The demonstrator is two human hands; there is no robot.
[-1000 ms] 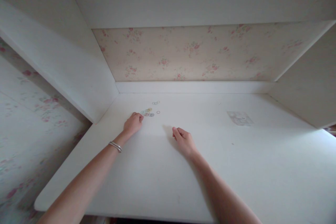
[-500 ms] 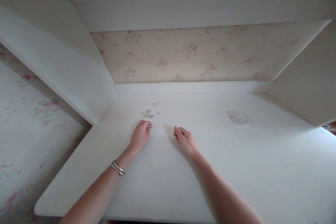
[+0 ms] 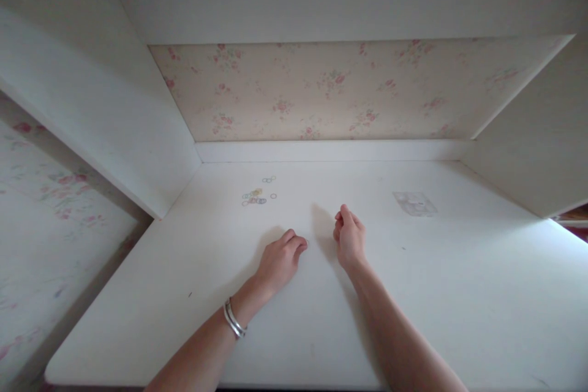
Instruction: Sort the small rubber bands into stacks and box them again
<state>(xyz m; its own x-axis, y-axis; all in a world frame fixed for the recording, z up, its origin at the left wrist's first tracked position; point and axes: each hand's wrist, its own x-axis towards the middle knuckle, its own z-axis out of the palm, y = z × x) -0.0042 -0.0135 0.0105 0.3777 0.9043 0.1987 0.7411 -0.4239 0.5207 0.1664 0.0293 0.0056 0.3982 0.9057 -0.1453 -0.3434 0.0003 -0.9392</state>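
Observation:
My left hand (image 3: 280, 260), with a silver bangle (image 3: 234, 318) on its wrist, is pinched low over the white desk (image 3: 275, 337). A faint edge of what looks like a small thin ring (image 3: 307, 244) shows at its fingertips. Further right, my right hand (image 3: 350, 236) is curled closed with the thumb on top; whatever lies inside its fingers is hidden. Beyond my left hand lies a loose cluster of small thin coloured rings (image 3: 254, 198), with a single ring (image 3: 274, 196) beside it and a few more rings (image 3: 269, 179) behind.
A flat, clear plastic packet or case (image 3: 414, 203) lies on the right part of the desk. White side panels (image 3: 156, 153) and an overhead shelf (image 3: 321, 9) frame the desk. Floral wallpaper (image 3: 316, 92) covers the back wall. A small dark mark (image 3: 190, 294) is at left.
My left hand has moved right and nearer to me, away from the ring cluster. My right hand has shifted right and turned thumb upward. Both stay closed. The view has shifted slightly.

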